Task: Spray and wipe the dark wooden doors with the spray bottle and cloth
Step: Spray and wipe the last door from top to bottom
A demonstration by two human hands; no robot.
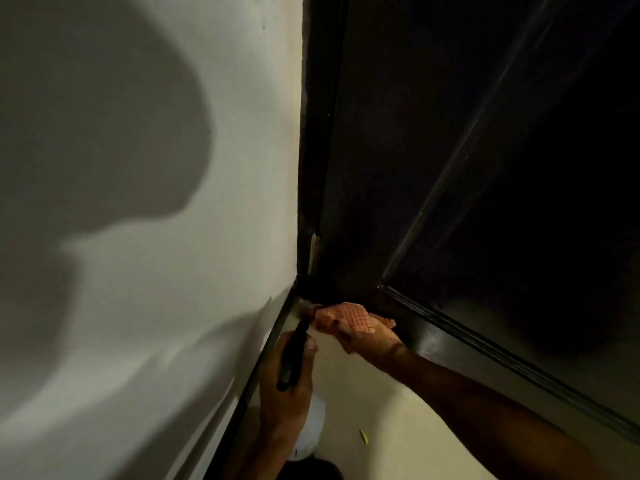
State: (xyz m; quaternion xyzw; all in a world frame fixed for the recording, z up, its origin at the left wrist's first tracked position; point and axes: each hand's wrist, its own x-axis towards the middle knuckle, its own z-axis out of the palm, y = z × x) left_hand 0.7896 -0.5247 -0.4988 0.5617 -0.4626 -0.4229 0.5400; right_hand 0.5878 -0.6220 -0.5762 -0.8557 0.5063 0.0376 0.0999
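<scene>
- the pale wall [138, 237] fills the left, with a large shadow across it. a dark skirting board [256, 368] runs along its foot to the corner.
- just beside the skirting, our left hand [284, 386] is curled round the neck of the spray bottle [294, 351]. its black head points toward the corner and its whitish body hangs below the hand. we cannot tell whether a finger is on the trigger, and we see no mist.
- the cream floor [381, 427] lies between our two arms, with a small yellow scrap [363, 437] on it.
- at the corner, the orange cloth [346, 315] is bunched at the very bottom of the dark wooden door [450, 168], where it meets the floor and the door frame [317, 133].
- our right hand [370, 336] grips the cloth with curled fingers and presses it to the door's lowest rail.
- we judge the step in hand to be wiping the bottom hinge-side corner, so this door seems well along, if we work top to bottom.
- the panel above looks dark and even, but it is too dim for us to say whether it is wet, streaked or already clean.
- the rest of the bottom rail, off to the right, may be left to wipe. any other door is out of view, so we cannot say what remains there.
</scene>
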